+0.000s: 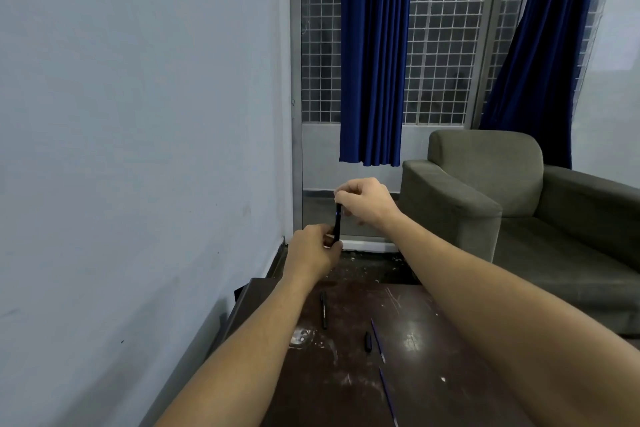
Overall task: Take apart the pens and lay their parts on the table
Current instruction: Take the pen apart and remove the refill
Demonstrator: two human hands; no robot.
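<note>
While both arms reach toward the frame's centre, the left hand (313,248) pinches the lower end of a dark pen (337,224) held upright, and the right hand (367,199) pinches its top. Below, on the scuffed brown table (433,350), lie a pen barrel (324,309), a short cap (367,341) and two thin refills (378,340).

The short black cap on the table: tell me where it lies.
In the head view the cap lies on the table, right of the black pen and just left of the nearer refill, below both raised hands.
</note>
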